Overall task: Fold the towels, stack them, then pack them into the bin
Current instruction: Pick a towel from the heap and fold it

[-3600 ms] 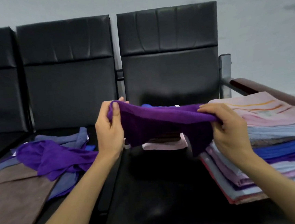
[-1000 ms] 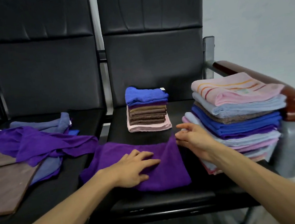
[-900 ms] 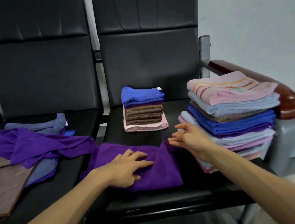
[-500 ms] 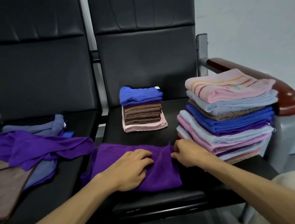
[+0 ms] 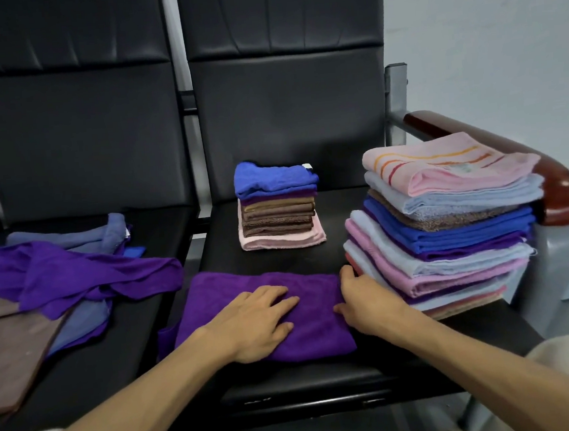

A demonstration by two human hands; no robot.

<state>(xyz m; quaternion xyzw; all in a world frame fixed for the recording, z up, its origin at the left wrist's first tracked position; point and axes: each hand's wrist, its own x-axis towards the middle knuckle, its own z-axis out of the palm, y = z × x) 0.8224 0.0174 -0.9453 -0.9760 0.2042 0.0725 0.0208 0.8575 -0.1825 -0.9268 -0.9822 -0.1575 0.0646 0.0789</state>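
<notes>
right hand (image 5: pixel 366 302) at purple towel (image 5: pixel 237 284) edge

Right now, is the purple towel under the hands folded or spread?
Folded: the purple towel lies as a compact rectangle on the seat, a lower layer peeking out at its left.

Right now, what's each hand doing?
Left hand: open, pressing flat on the folded purple cloth towel.
Right hand: at that towel's right edge; grip cannot be told.
</notes>
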